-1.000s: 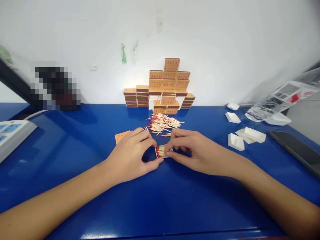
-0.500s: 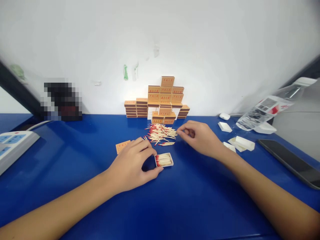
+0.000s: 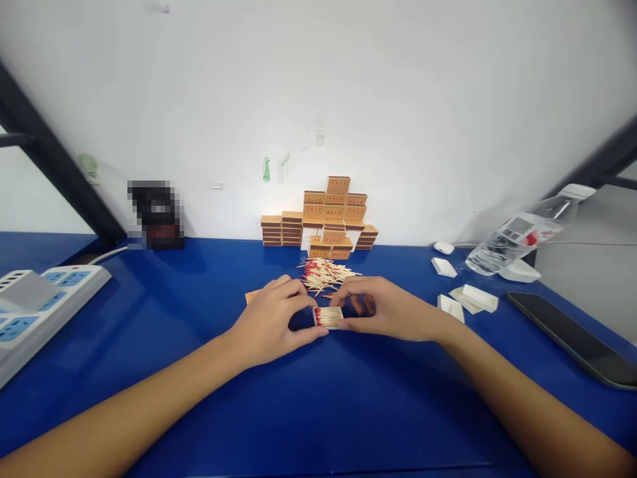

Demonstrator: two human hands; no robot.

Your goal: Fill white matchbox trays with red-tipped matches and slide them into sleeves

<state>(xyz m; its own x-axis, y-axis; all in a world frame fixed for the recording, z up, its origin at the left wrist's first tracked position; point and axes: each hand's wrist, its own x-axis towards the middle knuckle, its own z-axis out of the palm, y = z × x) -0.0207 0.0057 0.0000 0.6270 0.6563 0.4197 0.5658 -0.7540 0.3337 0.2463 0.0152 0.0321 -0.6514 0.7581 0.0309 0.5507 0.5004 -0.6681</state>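
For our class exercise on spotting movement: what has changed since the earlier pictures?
The right hand went from the matchbox tray out to the right edge of the match pile, then back; its fingers are now about the tray's right end, though whether they grip it is unclear. The camera's view shifted too. The left hand stayed at the tray's left end; the stacked matchboxes look unmoved.

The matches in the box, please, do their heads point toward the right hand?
No, the matches have their red heads toward the left hand.

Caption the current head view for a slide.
Left hand and right hand hold a tray of red-tipped matches near stacked matchboxes.
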